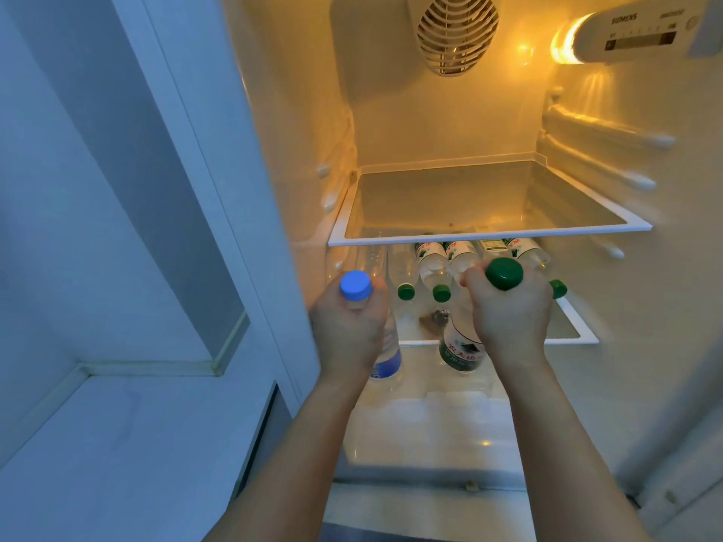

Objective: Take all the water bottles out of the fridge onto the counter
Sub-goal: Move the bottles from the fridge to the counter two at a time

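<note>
My left hand (348, 330) grips a clear bottle with a blue cap (355, 285) and a blue label, held upright in front of the open fridge. My right hand (508, 318) grips a bottle with a green cap (504, 273) and a green and white label. Behind my hands, several more green-capped water bottles (432, 264) lie on their sides on the second glass shelf (579, 326), caps toward me. Part of that shelf is hidden by my hands.
The upper glass shelf (489, 230) holds nothing. A white counter (129, 444) lies at the lower left, beside the fridge's left wall (242, 189). A fan grille and a lit control panel sit at the top of the fridge.
</note>
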The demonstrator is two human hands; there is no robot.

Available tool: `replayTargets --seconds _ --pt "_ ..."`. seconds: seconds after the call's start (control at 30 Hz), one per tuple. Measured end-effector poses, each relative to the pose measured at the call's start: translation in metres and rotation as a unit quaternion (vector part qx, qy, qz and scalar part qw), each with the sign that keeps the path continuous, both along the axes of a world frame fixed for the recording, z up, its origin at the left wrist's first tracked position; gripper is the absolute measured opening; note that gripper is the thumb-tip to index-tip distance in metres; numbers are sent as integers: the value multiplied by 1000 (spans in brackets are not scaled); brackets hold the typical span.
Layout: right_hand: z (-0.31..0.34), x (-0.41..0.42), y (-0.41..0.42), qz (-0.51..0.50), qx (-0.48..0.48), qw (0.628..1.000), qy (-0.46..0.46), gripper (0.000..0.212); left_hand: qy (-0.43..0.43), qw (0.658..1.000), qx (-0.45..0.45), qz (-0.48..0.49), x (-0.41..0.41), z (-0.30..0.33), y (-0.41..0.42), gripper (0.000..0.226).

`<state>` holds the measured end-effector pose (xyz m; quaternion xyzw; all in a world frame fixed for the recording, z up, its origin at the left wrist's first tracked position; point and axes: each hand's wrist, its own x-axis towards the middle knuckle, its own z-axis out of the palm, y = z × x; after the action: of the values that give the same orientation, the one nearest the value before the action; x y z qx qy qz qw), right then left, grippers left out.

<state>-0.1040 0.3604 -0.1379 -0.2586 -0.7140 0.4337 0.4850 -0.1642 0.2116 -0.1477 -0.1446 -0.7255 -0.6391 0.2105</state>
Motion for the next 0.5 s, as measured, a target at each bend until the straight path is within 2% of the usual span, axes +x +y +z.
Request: replayTargets --seconds 0.17,0.5 --pt "2 12 -13 35 26 998 -44 28 -16 999 -24 -19 24 0 -16 24" --pt "-6 52 -85 126 14 988 -86 32 -52 998 -29 29 78 -9 -89 27"
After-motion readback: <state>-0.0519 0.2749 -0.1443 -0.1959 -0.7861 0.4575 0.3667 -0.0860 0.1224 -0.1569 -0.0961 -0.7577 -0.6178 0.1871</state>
